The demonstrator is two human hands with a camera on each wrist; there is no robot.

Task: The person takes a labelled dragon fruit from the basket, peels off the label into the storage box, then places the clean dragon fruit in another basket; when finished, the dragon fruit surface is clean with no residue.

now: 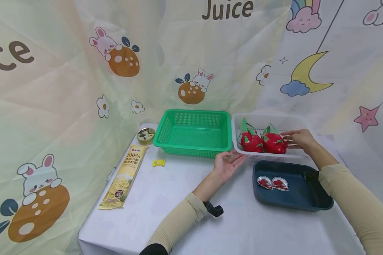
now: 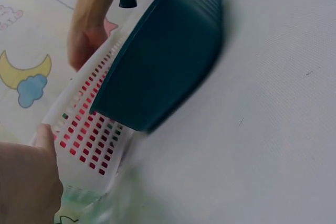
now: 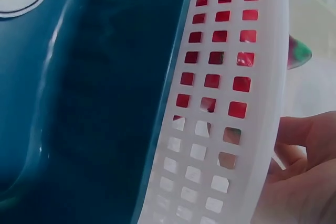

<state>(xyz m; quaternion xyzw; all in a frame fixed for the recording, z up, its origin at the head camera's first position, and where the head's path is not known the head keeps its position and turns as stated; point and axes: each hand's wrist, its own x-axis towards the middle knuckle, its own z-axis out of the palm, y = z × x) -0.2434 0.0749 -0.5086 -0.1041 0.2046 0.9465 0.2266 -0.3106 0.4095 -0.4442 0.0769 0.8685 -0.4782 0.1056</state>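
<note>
Two red dragon fruits with green scales, the left one [image 1: 251, 142] and the right one [image 1: 274, 142], sit side by side in a white perforated basket [image 1: 293, 124]. My right hand [image 1: 301, 140] reaches into this basket, its fingers extended at the right side of the right fruit. In the right wrist view, the basket wall [image 3: 262, 93] partly hides the fingers. My left hand [image 1: 226, 165] is palm up with loosely extended fingers, right at the basket's front left corner. It holds nothing.
A dark blue tray [image 1: 290, 202] with two round fruit-picture stickers [image 1: 280, 183] stands before the white basket. Left of that basket is a green basket [image 1: 193, 131]. Further left lie a round tin [image 1: 145, 136], a pasta packet [image 1: 123, 177] and a small yellow wrapped piece [image 1: 159, 163].
</note>
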